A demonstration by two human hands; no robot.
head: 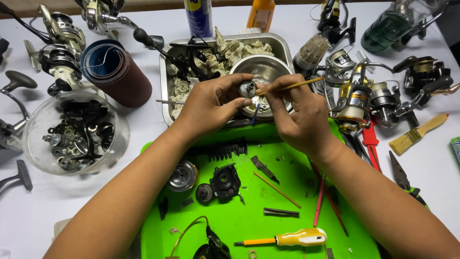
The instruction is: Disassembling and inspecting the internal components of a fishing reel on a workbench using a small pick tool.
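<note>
Your left hand (211, 103) pinched a small round gear part (247, 88) between thumb and fingertips, above the steel bowl (268, 67) at twelve o'clock of the green mat (268, 211). Your right hand (299, 115), fingers closed on a thin wooden-handled brush (292, 86), touched its tip to the part's three o'clock side. A yellow screwdriver (292, 237) lay on the mat at six o'clock.

We held both arms out in front, bent in so our hands met in the middle. Our left hand (211, 103) curled with fingertips pinched together. Our right hand (299, 117) pinched too, knuckles up.
</note>
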